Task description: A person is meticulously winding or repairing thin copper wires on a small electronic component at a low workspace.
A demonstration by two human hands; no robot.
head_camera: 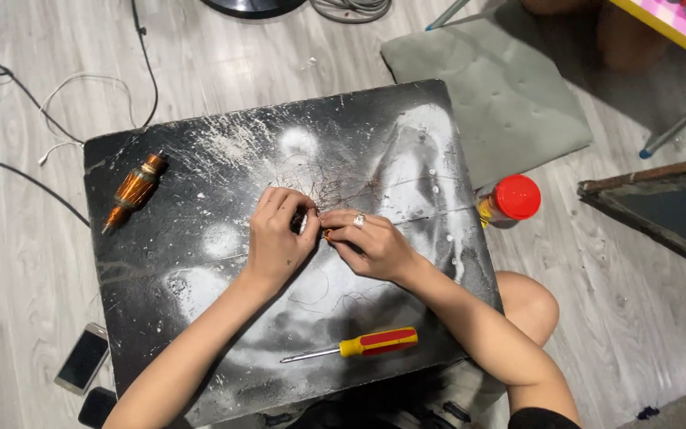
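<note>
My left hand (pixel 278 232) and my right hand (pixel 368 242) meet over the middle of a scuffed black board (pixel 200 318). Their fingers pinch a small part between them; it is mostly hidden, with only a bit of orange showing at the right fingertips. Just beyond the fingers lies a tangle of thin copper wire (pixel 335 184). My right hand wears a ring. A copper-wound motor armature (pixel 134 191) lies at the board's far left. A screwdriver (pixel 359 345) with a yellow and red handle rests near the board's front edge.
A bottle with a red cap (pixel 511 199) stands on the wooden floor right of the board. A grey cushion (pixel 486 87) lies beyond it. Two phones (pixel 82 359) lie at the lower left. Cables (pixel 65 87) trail across the floor at upper left. A dark framed panel (pixel 660 210) sits right.
</note>
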